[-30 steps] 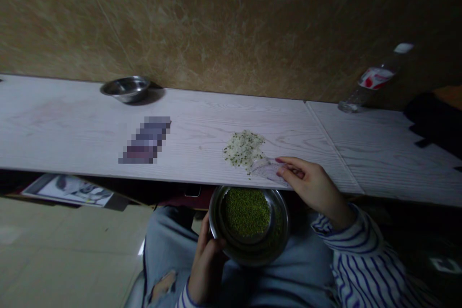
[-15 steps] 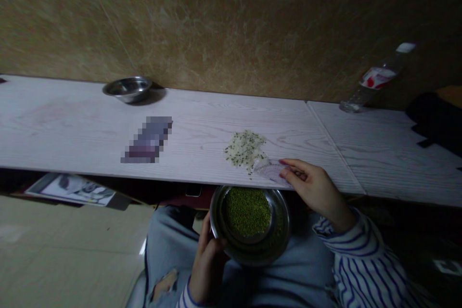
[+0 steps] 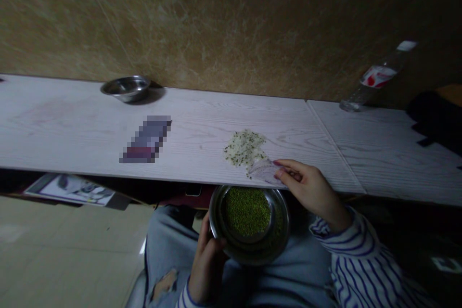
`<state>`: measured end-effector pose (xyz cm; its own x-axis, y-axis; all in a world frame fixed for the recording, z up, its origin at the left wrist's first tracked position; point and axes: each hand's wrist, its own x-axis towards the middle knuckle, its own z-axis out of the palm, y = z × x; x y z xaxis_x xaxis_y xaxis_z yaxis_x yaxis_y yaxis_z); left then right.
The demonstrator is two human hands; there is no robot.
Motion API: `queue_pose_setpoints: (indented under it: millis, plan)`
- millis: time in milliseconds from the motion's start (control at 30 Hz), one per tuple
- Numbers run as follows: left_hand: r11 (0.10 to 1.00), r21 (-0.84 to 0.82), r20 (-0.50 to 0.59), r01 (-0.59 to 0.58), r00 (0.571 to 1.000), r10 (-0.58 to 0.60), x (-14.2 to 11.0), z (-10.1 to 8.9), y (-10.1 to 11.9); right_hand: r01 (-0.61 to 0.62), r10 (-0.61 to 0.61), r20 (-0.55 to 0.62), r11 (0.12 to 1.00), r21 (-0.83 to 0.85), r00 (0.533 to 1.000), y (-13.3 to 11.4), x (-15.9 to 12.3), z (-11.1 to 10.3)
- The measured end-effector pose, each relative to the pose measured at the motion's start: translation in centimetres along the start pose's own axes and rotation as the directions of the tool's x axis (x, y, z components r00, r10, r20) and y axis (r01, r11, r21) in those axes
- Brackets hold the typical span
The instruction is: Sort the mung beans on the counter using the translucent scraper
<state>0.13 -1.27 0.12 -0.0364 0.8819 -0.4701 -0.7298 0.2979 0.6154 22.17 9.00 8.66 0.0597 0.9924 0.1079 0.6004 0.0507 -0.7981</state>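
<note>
My left hand [image 3: 209, 260] grips the left rim of a steel bowl [image 3: 277, 245], held over my lap just under the table edge. Green mung beans [image 3: 247, 211] lie in the bowl. Between the thumb and fingers of my right hand [image 3: 305, 185] is a clear plastic protractor [image 3: 265, 172], low over the table near its front edge. The protractor's left end reaches the lower right side of a heap of white rice [image 3: 243, 148] with green beans mixed in. Whether it touches the tabletop all along its edge I cannot tell.
A smaller steel bowl [image 3: 126, 89] stands by the wall at the back left. In front of it lies a blurred-out flat object [image 3: 147, 139]. A clear bottle [image 3: 377, 77] stands at the back right, near a dark bag [image 3: 436, 120]. The table's front edge runs above my lap.
My right hand and the protractor have moved slightly left, toward the edge of the heap. My left hand and the bowl of beans have stayed nearly in place.
</note>
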Motion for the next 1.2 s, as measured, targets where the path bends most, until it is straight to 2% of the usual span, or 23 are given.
queue_pose_setpoints:
  millis: [300, 533, 667, 867, 1000, 1200]
  plan:
    - [1.0, 0.0, 0.005, -0.001, 1.0, 0.001, 0.1, -0.2, -0.1, 0.034, -0.035, -0.009, 0.998, -0.049, 0.999, 0.3, -0.1, 0.0]
    - [1.0, 0.009, -0.003, -0.009, 1.0, 0.01, 0.1, -0.5, 0.0, 0.081, -0.081, -0.011, 0.996, -0.048, 0.997, -0.1, 1.6, 0.7]
    - [0.999, 0.016, 0.008, -0.028, 1.0, 0.028, 0.3, -0.7, -0.1, 0.07, -0.073, -0.047, 0.995, -0.067, 0.996, -0.4, 2.0, 0.0]
    - [1.0, 0.003, 0.01, 0.005, 1.0, -0.005, 0.2, -0.5, -0.2, 0.023, -0.032, -0.09, 0.994, -0.105, 0.995, -0.1, 1.8, -1.0]
    - [1.0, -0.002, 0.004, -0.004, 1.0, 0.004, 0.1, -0.5, -0.1, 0.017, -0.026, -0.08, 0.993, -0.117, 0.996, 0.1, 1.6, -0.8]
    - [1.0, 0.01, 0.021, 0.005, 1.0, -0.005, 0.1, -0.4, -0.1, 0.017, -0.017, -0.018, 0.999, -0.03, 1.0, -0.7, 1.3, -0.3]
